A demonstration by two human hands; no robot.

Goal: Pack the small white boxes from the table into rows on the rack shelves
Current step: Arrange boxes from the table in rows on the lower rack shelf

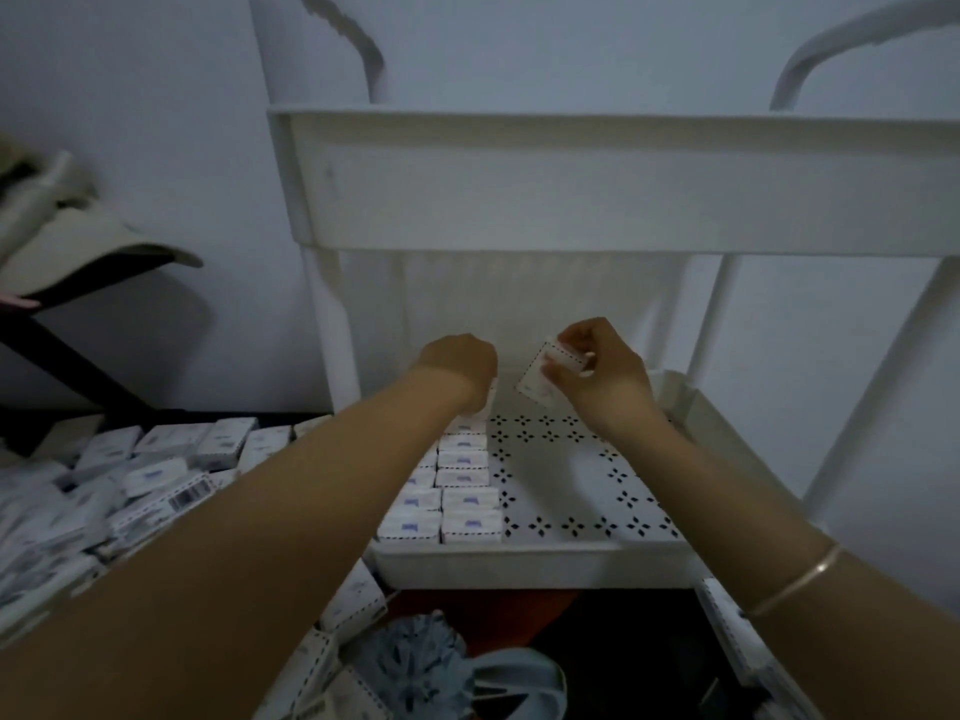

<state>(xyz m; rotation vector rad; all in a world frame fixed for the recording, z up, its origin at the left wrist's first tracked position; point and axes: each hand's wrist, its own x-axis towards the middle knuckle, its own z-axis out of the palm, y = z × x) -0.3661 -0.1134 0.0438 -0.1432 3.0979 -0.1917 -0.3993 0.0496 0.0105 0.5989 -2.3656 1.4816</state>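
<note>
A white rack stands ahead; its middle shelf (587, 491) has a perforated floor. Two rows of small white boxes (465, 493) fill the shelf's left side. My left hand (460, 363) reaches to the far end of those rows, fingers curled down over a white box (480, 407) that is mostly hidden beneath it. My right hand (597, 371) hovers above the shelf's back middle and pinches another small white box (543, 374), tilted, with dashed edges. A heap of loose white boxes (156, 470) lies on the table at the left.
The rack's upper shelf (597, 179) overhangs the hands closely. White posts (332, 324) flank the shelf. A beige cap (78, 246) sits at the far left. More white boxes (353, 600) and a blue fluffy slipper (441, 667) lie below the shelf front.
</note>
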